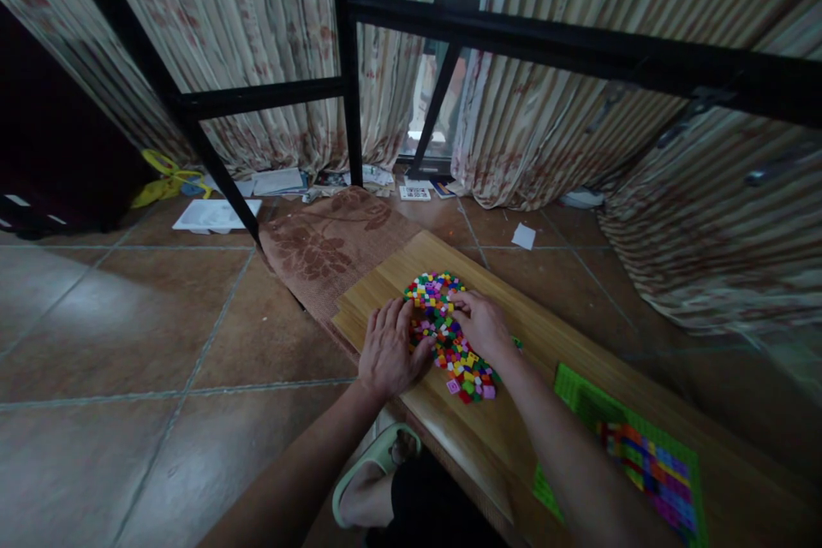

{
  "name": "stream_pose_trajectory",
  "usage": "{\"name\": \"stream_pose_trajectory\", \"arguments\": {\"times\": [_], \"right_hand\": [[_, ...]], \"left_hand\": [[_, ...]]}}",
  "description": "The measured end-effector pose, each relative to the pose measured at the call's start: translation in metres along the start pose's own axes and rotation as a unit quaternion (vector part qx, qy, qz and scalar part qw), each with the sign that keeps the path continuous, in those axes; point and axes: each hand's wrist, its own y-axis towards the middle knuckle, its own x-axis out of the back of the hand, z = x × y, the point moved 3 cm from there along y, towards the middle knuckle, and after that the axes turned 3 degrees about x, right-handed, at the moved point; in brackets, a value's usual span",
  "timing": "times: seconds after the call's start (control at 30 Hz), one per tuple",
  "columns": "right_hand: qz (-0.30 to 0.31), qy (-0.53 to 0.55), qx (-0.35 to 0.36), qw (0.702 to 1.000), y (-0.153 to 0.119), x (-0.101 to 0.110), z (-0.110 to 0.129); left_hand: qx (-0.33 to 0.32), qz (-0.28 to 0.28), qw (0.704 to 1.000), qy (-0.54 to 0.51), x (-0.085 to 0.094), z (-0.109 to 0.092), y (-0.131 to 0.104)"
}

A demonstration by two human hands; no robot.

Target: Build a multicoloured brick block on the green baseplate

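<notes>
A pile of small multicoloured bricks (466, 368) lies spread on the wooden board (385, 274). My left hand (390, 349) rests at the pile's left edge, fingers extended and thumb apart, holding nothing. Over the right side of the pile is my right hand (480, 324), its fingers bent down among the bricks; whether a brick is between the fingertips is too small to tell. Nearer the lower right, a green studded baseplate (578, 394) carries rows of coloured bricks (661, 471), partly hidden by my right forearm.
Brown patterned cloth (321, 248) lies under the board's far left end. A black metal frame (350, 94) stands beyond it, before striped curtains (257, 8). Papers (279, 181) and a white tray-like item (215, 215) are on the tiled floor. My slippered foot (369, 479) is below.
</notes>
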Motion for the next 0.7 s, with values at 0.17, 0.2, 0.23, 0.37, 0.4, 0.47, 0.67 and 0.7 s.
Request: {"name": "stream_pose_trajectory", "arguments": {"times": [0.17, 0.2, 0.23, 0.37, 0.4, 0.47, 0.67, 0.7], "right_hand": [[-0.118, 0.174, -0.066, 0.975, -0.028, 0.016, -0.005], [-0.139, 0.220, -0.085, 0.962, -0.038, 0.018, -0.007], [-0.151, 0.253, -0.103, 0.950, -0.048, 0.019, -0.010], [-0.156, 0.239, -0.132, 0.949, -0.078, 0.023, -0.014], [-0.153, 0.206, -0.122, 0.959, -0.080, 0.025, -0.012], [-0.137, 0.138, -0.092, 0.977, -0.078, 0.027, -0.006], [-0.046, -0.004, -0.016, 0.999, -0.049, 0.020, 0.023], [-0.040, -0.022, -0.009, 0.999, -0.045, 0.017, 0.029]], "left_hand": [[-0.005, -0.007, 1.000, 0.004, 0.000, 0.000, 0.000], [-0.005, -0.007, 1.000, 0.007, 0.000, 0.000, 0.000], [-0.005, -0.008, 1.000, 0.009, 0.000, 0.000, 0.000], [-0.010, -0.015, 1.000, 0.014, 0.000, 0.001, 0.000], [-0.013, -0.016, 1.000, 0.014, 0.000, 0.000, 0.000], [-0.021, -0.014, 1.000, 0.015, 0.001, -0.001, 0.000], [-0.031, -0.003, 1.000, 0.002, 0.005, -0.003, -0.001], [-0.033, -0.001, 0.999, -0.002, 0.005, -0.002, -0.001]]}}
